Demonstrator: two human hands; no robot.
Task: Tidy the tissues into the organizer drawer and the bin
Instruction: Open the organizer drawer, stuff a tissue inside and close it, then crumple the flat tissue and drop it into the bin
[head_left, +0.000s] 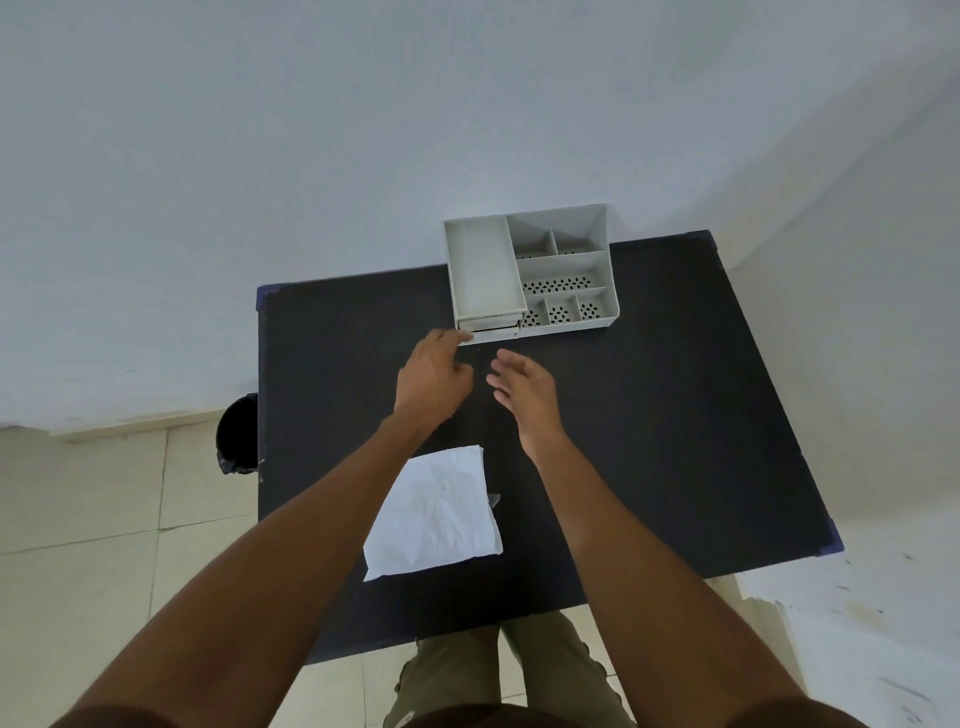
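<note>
white and soft, a flat square paper tissue (434, 512) lies on the dark table top (675, 415), close to the near edge. it sits between the two bare arms, partly under the left arm, and well behind both hands. the left hand (431, 384) reaches out to the front of the light grey plastic organizer with many small boxes (535, 270). its fingers are bent a little and its fingertips (462, 338) touch, or almost touch, the small drawer front (491, 326) at the bottom left of the organizer. it holds nothing. the drawer looks shut or nearly shut; i cannot tell which. the right hand (524, 395) floats just beside the left hand, a bit nearer to the person. its fingers are spread loose and it holds nothing. the organizer stands at the far edge of the table, by the pale wall (311, 130). some of its little boxes have dotted holes in the floor. a round black bin (236, 434) stands on the tiled floor (83, 519) by the left side of the table, partly hidden by the table edge.
</note>
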